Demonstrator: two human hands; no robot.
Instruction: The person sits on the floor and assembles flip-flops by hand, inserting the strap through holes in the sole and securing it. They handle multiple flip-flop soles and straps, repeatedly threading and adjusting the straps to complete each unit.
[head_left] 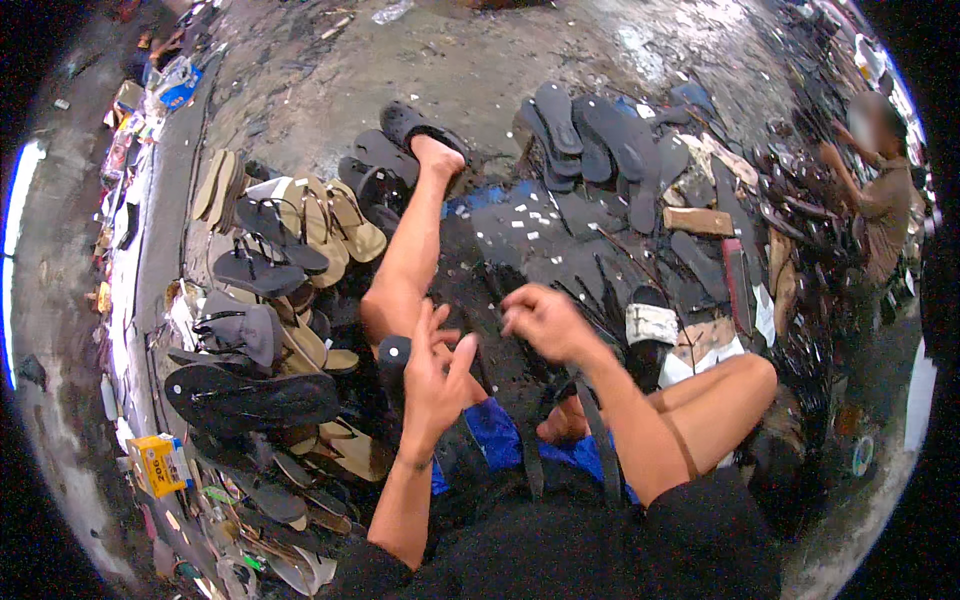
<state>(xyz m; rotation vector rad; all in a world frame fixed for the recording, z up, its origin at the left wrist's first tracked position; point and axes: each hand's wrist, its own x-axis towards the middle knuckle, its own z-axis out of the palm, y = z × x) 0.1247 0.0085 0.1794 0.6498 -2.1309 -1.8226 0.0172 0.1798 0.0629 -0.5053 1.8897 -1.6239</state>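
Note:
My left hand (432, 385) is raised over my lap, its fingers and thumb apart, with nothing visible in it. Just beside its palm is the end of a black sole (394, 352) with a white dot; the rest of it is hidden behind the hand and wrist. To the right, my right hand (550, 325) hangs above the dark floor, fingers curled in toward the thumb and slightly blurred. Whatever it may pinch is too small to make out. A black slipper with a white strap (651, 324) lies to the right of this hand.
Tan and black sandals (330, 225) pile up at the left, above a yellow box (158, 466). Dark soles (610, 135) lie ahead, near a wooden block (698, 221) and a red-edged tool (737, 285). A person (885, 200) sits at the far right.

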